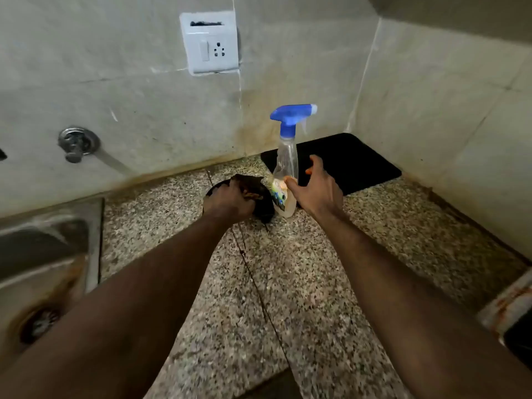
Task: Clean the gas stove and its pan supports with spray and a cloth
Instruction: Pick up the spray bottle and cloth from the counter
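Observation:
A clear spray bottle point(285, 159) with a blue trigger head stands upright on the speckled granite counter point(288, 283). My right hand point(316, 191) is just to its right with fingers spread; the thumb touches the bottle's lower part but no fingers wrap it. My left hand point(230, 200) presses a dark crumpled cloth point(249, 181) onto a black round pan support point(266, 210) lying flat on the counter, just left of the bottle. Most of the support is hidden under the hand and cloth.
A black mat point(351, 159) lies in the back right corner. A steel sink point(43, 254) with a drain is at the left, a tap point(77, 144) and a socket point(210, 43) on the wall. A white rusty edge point(512, 306) shows at far right.

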